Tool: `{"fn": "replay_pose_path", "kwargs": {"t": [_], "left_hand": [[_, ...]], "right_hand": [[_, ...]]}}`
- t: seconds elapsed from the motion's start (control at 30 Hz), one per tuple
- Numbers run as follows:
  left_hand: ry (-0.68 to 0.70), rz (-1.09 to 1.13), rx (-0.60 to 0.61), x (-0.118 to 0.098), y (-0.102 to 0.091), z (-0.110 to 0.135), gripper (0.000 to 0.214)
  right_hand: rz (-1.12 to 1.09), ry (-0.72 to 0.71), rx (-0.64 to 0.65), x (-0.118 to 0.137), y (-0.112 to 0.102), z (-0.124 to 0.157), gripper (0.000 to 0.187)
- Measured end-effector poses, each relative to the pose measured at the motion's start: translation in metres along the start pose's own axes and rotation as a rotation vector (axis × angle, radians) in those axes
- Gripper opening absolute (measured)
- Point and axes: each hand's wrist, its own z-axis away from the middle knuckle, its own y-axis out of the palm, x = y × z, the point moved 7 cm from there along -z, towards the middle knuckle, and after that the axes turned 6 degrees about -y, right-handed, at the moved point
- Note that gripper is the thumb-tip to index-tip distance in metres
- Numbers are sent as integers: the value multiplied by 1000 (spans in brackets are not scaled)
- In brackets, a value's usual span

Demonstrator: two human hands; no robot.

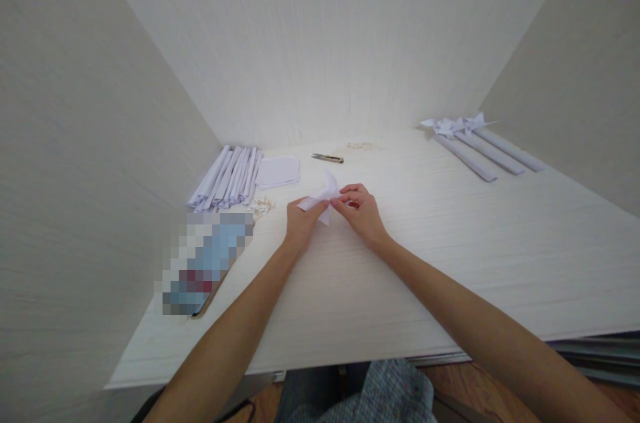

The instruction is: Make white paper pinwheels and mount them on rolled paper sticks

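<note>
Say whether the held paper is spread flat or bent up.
Bent up: the paper between the left hand and right hand sticks out in points facing several ways.

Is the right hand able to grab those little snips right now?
Probably yes: the right hand is near the snips, and nothing seems to stand between them. It is pinching the folded paper, though, so it would likely need to let go first.

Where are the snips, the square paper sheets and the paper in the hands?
Snips (330, 158), head view: on the handle.
Square paper sheets (278, 171), head view: on the top sheet.
Held paper (325, 194), head view: near its middle.
</note>
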Motion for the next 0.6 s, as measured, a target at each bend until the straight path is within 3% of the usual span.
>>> {"fn": "replay_pose_path", "kwargs": {"t": [0.13, 0.23, 0.33, 0.47, 0.6], "left_hand": [[-17, 63, -24, -1, 0, 1, 17], [-32, 142, -15, -1, 2, 2, 15], [-21, 174, 26, -2, 6, 3, 16], [20, 143, 73, -3, 9, 3, 17], [19, 122, 78, 1, 9, 3, 18]], "right_hand": [[-124, 87, -57, -4, 0, 2, 18], [-345, 218, -131, -11, 2, 7, 37], [-541, 359, -116, -18, 13, 13, 50], [-636, 482, -108, -20, 19, 17, 52], [-643, 502, -131, -18, 17, 17, 50]]}}
